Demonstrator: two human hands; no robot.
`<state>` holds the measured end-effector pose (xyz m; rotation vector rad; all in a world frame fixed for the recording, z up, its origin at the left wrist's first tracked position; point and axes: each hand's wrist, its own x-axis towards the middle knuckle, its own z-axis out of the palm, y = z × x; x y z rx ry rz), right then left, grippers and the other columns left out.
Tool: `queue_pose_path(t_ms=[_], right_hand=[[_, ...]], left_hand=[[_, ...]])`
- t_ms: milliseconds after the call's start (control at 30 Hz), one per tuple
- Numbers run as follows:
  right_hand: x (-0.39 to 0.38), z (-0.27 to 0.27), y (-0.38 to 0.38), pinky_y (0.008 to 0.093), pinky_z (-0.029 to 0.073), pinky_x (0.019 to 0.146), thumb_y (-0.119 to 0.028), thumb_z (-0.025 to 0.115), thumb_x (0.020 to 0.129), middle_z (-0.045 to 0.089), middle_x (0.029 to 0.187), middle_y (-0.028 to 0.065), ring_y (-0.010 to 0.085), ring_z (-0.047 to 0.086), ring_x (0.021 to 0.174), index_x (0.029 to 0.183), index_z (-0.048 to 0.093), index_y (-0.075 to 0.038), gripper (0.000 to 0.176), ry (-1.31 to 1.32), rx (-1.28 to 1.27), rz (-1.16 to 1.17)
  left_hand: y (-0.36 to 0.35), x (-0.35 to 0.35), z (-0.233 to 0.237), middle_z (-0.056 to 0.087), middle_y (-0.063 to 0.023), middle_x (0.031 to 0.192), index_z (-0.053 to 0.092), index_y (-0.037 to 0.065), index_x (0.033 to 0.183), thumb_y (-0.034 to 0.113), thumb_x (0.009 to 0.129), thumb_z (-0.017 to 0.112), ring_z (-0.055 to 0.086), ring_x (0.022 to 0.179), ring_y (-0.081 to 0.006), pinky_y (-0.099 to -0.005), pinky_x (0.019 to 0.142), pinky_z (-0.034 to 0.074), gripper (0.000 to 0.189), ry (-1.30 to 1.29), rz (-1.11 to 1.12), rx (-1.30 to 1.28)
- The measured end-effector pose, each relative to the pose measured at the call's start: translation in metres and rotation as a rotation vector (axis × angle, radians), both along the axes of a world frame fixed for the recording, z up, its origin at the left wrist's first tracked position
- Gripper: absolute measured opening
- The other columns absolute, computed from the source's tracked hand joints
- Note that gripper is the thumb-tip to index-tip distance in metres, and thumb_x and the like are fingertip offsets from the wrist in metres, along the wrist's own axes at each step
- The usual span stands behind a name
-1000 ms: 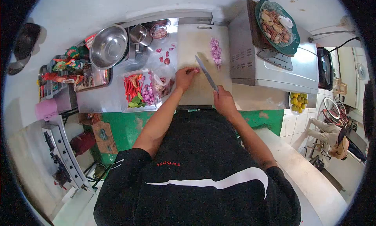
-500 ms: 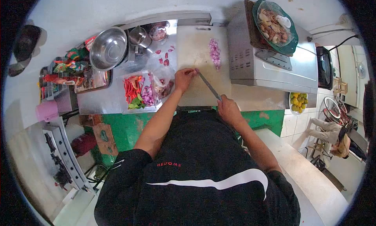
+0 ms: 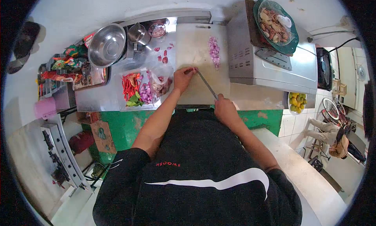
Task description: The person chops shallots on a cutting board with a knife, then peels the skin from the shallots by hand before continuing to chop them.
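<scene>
Grip closed: right hand [image 3: 224, 108] round long steel knife [image 3: 206, 84] handle | left hand [image 3: 182, 78] pinches small purple-red shallot [image 3: 192, 70] beside blade tip | shallot likely light, slippery; hold its rear end.

Red txt "SWOOSH" [image 3: 168, 163], upside down, w/ white swoosh logo [image 3: 219, 182] on black shirt [image 3: 203, 144].

left hand [image 3: 183, 78] on pale cutting board [image 3: 197, 91], fingertips pinning small shallot [image 3: 192, 70]. right hand [image 3: 224, 108] grips knife [image 3: 206, 84] handle at board's near edge, blade angled toward left fingertips, tip right beside shallot. pile of chopped shallot [image 3: 214, 51] at board's far side, well apart from hands. clear tray [image 3: 138, 90] with red chillies, green leaves, whole shallots just left of board. red peel scraps [image 3: 163, 55] on metal counter. steel bowl [image 3: 106, 45] far left. green plate of food [image 3: 275, 25] on metal appliance right of board.
</scene>
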<state>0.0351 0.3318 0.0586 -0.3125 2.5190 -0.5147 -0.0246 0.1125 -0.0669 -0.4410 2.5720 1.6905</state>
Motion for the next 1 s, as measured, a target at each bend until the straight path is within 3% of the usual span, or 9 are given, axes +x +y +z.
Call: queue_pose_path(t_ms=[367,633,767,833,1000], right_hand=[[-0.010,0.010,-0.006,0.0491,0.055,0.070,-0.015,0.050,0.091,0.065,0.082,0.0276,0.0414,0.067,0.077,0.104,0.051,0.006,0.024,-0.016,0.109,0.049],[-0.028,0.005,0.016,0.0549,0.048,0.082,-0.018,0.048,0.093,0.061,0.084,0.0340,0.0500,0.061,0.089,0.101,0.054,0.009,0.029,-0.121,-0.171,0.022],[-0.022,0.007,0.011,0.0544,0.050,0.079,-0.018,0.049,0.093,0.062,0.084,0.0326,0.0488,0.062,0.086,0.102,0.053,0.007,0.028,-0.079,-0.113,-0.012],[-0.017,0.005,0.007,0.0540,0.051,0.075,-0.019,0.049,0.093,0.063,0.084,0.0307,0.0480,0.063,0.083,0.102,0.052,0.006,0.027,-0.059,0.057,0.036],[-0.010,0.005,0.005,0.0535,0.051,0.072,-0.019,0.051,0.092,0.063,0.082,0.0290,0.0468,0.063,0.080,0.100,0.050,0.005,0.025,-0.007,-0.024,-0.039]], left_hand=[[0.004,0.002,-0.007,0.072,-0.0145,0.090,0.073,0.002,0.098,0.017,0.080,0.074,0.069,0.078,-0.0174,-0.0290,0.073,0.053,0.024,0.023,0.057,0.054],[0.001,0.002,0.003,0.071,-0.0137,0.092,0.072,0.003,0.101,0.018,0.081,0.073,0.069,0.080,-0.0202,-0.0317,0.076,0.053,0.025,0.030,0.008,-0.023],[0.003,0.002,-0.009,0.071,-0.0137,0.090,0.072,0.002,0.097,0.022,0.081,0.074,0.069,0.080,-0.0202,-0.0315,0.075,0.053,0.026,0.029,0.044,0.038],[0.006,0.001,0.002,0.071,-0.0132,0.088,0.072,0.002,0.097,0.023,0.081,0.074,0.069,0.079,-0.0200,-0.0310,0.074,0.053,0.026,-0.003,0.050,0.011],[0.009,0.001,0.020,0.072,-0.0119,0.084,0.072,0.001,0.095,0.023,0.082,0.074,0.069,0.076,-0.0183,-0.0296,0.072,0.054,0.025,-0.004,0.083,-0.065]])
